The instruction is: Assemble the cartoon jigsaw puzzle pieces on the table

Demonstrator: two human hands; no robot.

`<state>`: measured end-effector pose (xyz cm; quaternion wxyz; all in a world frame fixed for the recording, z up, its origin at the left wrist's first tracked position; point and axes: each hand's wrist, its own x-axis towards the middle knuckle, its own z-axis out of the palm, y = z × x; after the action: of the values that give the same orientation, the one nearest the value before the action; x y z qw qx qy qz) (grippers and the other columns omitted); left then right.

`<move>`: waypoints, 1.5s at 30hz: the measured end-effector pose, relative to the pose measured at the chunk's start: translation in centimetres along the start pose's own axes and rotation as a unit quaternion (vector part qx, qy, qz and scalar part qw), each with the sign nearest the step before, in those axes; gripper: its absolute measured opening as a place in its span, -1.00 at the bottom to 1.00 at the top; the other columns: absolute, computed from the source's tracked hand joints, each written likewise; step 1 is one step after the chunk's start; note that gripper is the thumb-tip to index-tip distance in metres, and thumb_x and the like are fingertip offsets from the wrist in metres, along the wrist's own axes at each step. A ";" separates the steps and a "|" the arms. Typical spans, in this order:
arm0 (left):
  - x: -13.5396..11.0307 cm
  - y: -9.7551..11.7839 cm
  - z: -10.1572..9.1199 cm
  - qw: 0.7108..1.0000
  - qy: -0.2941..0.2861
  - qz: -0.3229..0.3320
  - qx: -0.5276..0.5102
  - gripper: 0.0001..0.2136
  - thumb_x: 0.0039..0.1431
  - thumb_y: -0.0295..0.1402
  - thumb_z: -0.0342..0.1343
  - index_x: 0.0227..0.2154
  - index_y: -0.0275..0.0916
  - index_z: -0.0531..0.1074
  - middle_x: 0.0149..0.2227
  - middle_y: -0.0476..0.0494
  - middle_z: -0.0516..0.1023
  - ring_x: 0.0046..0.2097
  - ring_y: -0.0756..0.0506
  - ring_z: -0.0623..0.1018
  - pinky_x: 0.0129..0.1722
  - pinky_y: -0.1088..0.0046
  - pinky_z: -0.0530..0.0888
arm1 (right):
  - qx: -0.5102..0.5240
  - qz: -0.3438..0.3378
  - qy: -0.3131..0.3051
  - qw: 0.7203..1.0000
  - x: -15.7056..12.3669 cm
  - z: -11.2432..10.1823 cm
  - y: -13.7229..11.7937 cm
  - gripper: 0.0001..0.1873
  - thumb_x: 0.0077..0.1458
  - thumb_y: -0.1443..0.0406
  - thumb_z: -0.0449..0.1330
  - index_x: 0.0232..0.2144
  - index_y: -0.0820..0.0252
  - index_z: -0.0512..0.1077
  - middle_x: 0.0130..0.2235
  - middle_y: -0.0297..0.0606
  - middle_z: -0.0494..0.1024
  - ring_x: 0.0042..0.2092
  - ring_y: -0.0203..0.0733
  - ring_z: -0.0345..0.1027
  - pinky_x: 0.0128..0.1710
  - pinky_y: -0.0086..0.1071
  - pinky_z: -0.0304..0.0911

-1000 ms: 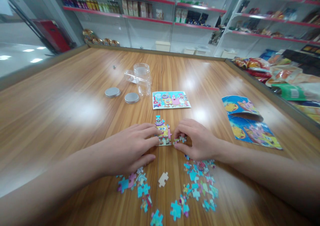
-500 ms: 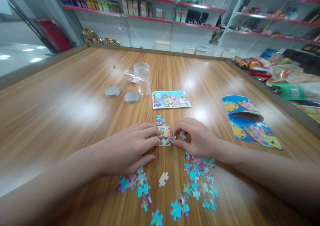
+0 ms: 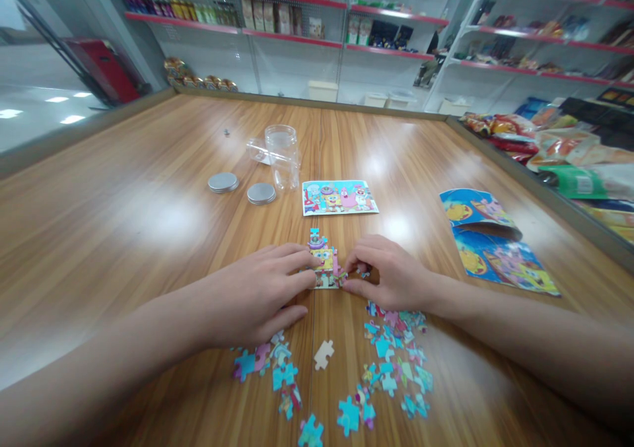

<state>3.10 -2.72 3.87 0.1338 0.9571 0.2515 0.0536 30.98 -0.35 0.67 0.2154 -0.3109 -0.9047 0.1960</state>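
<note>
A small joined section of jigsaw puzzle [image 3: 324, 259] with a yellow cartoon face lies on the wooden table. My left hand [image 3: 262, 288] rests flat, its fingertips on the section's left side. At the right edge, my right hand [image 3: 391, 272] pinches a small puzzle piece [image 3: 343, 276] between thumb and finger, against the section. Another piece lies partly hidden under that palm. Loose puzzle pieces [image 3: 389, 354] spread below my right hand, with more pieces [image 3: 284, 373] below my left. One piece [image 3: 323, 354] lies pale side up between them.
Beyond the section lies a picture card [image 3: 340, 197]. Two silver lids [image 3: 222, 182] and clear plastic jars [image 3: 282, 156], one upright and one on its side, stand farther back left. A blue folded sheet [image 3: 498, 242] is at right. Packaged goods [image 3: 569, 150] sit past the table's right edge.
The right thumb and fingers have shifted very slightly at the section's right edge, and the piece under the palm is more covered. My left hand stays in place.
</note>
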 end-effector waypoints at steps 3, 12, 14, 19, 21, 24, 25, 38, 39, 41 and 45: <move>0.0 0.1 0.0 1.000 0.002 -0.001 0.001 -0.83 0.30 -0.37 0.14 -0.08 -0.23 0.43 0.13 -0.28 0.45 0.19 -0.29 0.44 0.18 0.02 0.47 | 0.008 -0.007 0.001 1.000 0.0 0.1 0.1 -0.83 0.14 0.24 0.36 -0.28 0.21 0.49 -0.35 -0.32 0.48 -0.30 -0.24 0.32 -0.24 -0.33 0.18; 0.0 0.1 -0.1 1.000 0.008 0.001 0.002 -0.83 0.29 -0.39 0.15 -0.08 -0.23 0.43 0.10 -0.28 0.46 0.17 -0.29 0.45 0.17 0.03 0.48 | 0.017 -0.019 0.005 1.000 0.1 0.1 0.0 -0.82 0.17 0.21 0.35 -0.29 0.20 0.50 -0.38 -0.32 0.48 -0.32 -0.25 0.32 -0.26 -0.34 0.18; 0.1 0.1 0.0 1.000 0.012 0.001 0.001 -0.83 0.28 -0.39 0.16 -0.08 -0.22 0.44 0.10 -0.28 0.46 0.17 -0.29 0.45 0.17 0.05 0.47 | 0.016 -0.020 0.004 1.000 0.1 0.1 0.0 -0.82 0.17 0.21 0.34 -0.29 0.21 0.50 -0.38 -0.31 0.48 -0.32 -0.24 0.32 -0.26 -0.34 0.18; 0.2 0.1 0.0 1.000 0.011 0.003 0.004 -0.82 0.30 -0.38 0.15 -0.06 -0.22 0.42 0.11 -0.28 0.45 0.17 -0.28 0.45 0.18 0.05 0.47 | 0.017 -0.025 0.006 1.000 0.1 0.1 0.1 -0.82 0.15 0.22 0.35 -0.30 0.21 0.50 -0.39 -0.32 0.48 -0.33 -0.24 0.32 -0.27 -0.34 0.17; 0.2 0.1 0.0 1.000 0.006 0.002 0.006 -0.83 0.30 -0.38 0.15 -0.07 -0.22 0.42 0.12 -0.29 0.45 0.17 -0.28 0.45 0.17 0.05 0.47 | 0.020 -0.028 0.009 0.999 0.1 0.1 0.1 -0.82 0.15 0.22 0.35 -0.30 0.21 0.50 -0.39 -0.32 0.48 -0.33 -0.25 0.31 -0.27 -0.35 0.17; 0.2 0.2 0.0 1.000 0.004 -0.001 0.009 -0.85 0.31 -0.37 0.14 -0.09 -0.23 0.42 0.14 -0.29 0.43 0.18 -0.29 0.44 0.18 0.03 0.47 | 0.022 -0.029 0.010 0.999 0.1 0.1 0.0 -0.83 0.15 0.22 0.35 -0.30 0.21 0.49 -0.38 -0.32 0.49 -0.34 -0.25 0.31 -0.27 -0.35 0.17; 0.2 0.2 0.0 1.000 0.005 -0.001 0.010 -0.84 0.31 -0.37 0.14 -0.09 -0.23 0.42 0.14 -0.29 0.43 0.18 -0.29 0.44 0.18 0.02 0.47 | 0.023 -0.028 0.008 0.999 0.1 0.1 0.0 -0.83 0.15 0.22 0.35 -0.30 0.21 0.49 -0.38 -0.32 0.49 -0.33 -0.26 0.31 -0.27 -0.35 0.17; 0.2 0.2 0.2 1.000 0.022 0.003 0.012 -0.84 0.29 -0.39 0.16 -0.09 -0.23 0.43 0.12 -0.31 0.45 0.16 -0.28 0.46 0.15 0.06 0.49 | 0.025 -0.025 0.008 0.999 0.0 0.3 0.2 -0.83 0.16 0.22 0.33 -0.27 0.18 0.47 -0.37 -0.35 0.47 -0.31 -0.26 0.30 -0.23 -0.34 0.16; 0.2 0.2 0.2 1.000 0.023 0.003 0.014 -0.84 0.30 -0.39 0.15 -0.09 -0.23 0.43 0.12 -0.30 0.45 0.16 -0.28 0.46 0.16 0.06 0.48 | 0.025 -0.024 0.007 0.999 0.0 0.3 0.2 -0.83 0.16 0.22 0.33 -0.26 0.18 0.47 -0.37 -0.35 0.47 -0.31 -0.26 0.30 -0.23 -0.34 0.16; 0.3 0.2 0.4 1.000 0.023 0.001 0.017 -0.87 0.32 -0.39 0.12 -0.10 -0.23 0.43 0.11 -0.30 0.45 0.16 -0.28 0.45 0.16 0.04 0.47 | 0.026 -0.023 0.005 0.999 0.0 0.3 0.2 -0.84 0.17 0.23 0.33 -0.26 0.19 0.47 -0.37 -0.35 0.47 -0.31 -0.26 0.30 -0.23 -0.34 0.16; 0.4 0.0 0.8 0.999 0.026 0.000 0.020 -0.90 0.37 -0.43 0.04 -0.15 -0.24 0.43 0.04 -0.28 0.47 0.12 -0.25 0.46 0.15 0.04 0.48 | 0.024 -0.027 0.002 0.999 0.0 0.3 0.2 -0.84 0.18 0.22 0.32 -0.26 0.18 0.47 -0.37 -0.35 0.47 -0.32 -0.26 0.29 -0.23 -0.34 0.16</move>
<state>3.63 -2.73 3.13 0.1077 0.9579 0.2559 0.0737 30.89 -0.29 0.34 0.2300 -0.2819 -0.9073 0.2107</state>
